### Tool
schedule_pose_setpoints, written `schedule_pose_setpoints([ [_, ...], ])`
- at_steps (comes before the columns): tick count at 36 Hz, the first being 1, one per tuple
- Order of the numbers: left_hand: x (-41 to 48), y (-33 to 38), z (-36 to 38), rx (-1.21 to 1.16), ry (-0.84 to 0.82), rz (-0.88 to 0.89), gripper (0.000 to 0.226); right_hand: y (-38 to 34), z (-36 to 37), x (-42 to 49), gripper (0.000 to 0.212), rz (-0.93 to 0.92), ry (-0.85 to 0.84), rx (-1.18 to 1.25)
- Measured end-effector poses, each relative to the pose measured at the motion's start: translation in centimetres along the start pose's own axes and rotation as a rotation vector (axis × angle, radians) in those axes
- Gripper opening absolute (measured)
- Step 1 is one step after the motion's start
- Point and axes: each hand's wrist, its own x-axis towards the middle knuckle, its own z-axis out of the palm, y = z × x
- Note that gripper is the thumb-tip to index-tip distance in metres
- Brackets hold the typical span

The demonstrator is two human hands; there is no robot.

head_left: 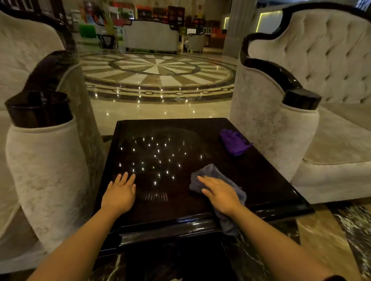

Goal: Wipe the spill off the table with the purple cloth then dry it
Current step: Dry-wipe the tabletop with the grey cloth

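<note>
A dark glossy square table [274, 183] stands in front of me, with ceiling lights reflected in its top. The purple cloth [234, 141] lies bunched near the table's far right corner, with no hand on it. A grey-blue cloth [210, 172] lies at the near right of the tabletop, one end hanging over the front edge. My right hand [220, 194] presses flat on this grey-blue cloth. My left hand [119, 191] rests flat on the bare tabletop at the near left, fingers spread and holding nothing. I cannot make out a spill among the reflections.
A pale upholstered armchair [43, 167] stands close on the table's left, and a tufted pale sofa [312, 86] close on its right. Beyond the table lies a polished marble floor [158, 74] with a round inlay. More seating stands far behind.
</note>
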Motion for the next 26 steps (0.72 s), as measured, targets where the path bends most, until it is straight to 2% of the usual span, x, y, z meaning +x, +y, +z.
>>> schedule_pose_setpoints([
  [14, -0.3, 0.9, -1.1, -0.006, -0.053, -0.015, 0.05, -9.8, 3.4, -4.0, 0.039, -0.287, 0.002, 0.099],
  [20, 0.0, 1.0, -1.3, 0.0, -0.077, -0.012, 0.05, -10.8, 2.9, -4.4, 0.034, -0.368, -0.086, 0.227],
  [26, -0.1, 0.6, -0.5, -0.013, -0.063, -0.028, 0.054, -8.7, -1.1, -2.7, 0.034, -0.29, 0.11, 0.356],
])
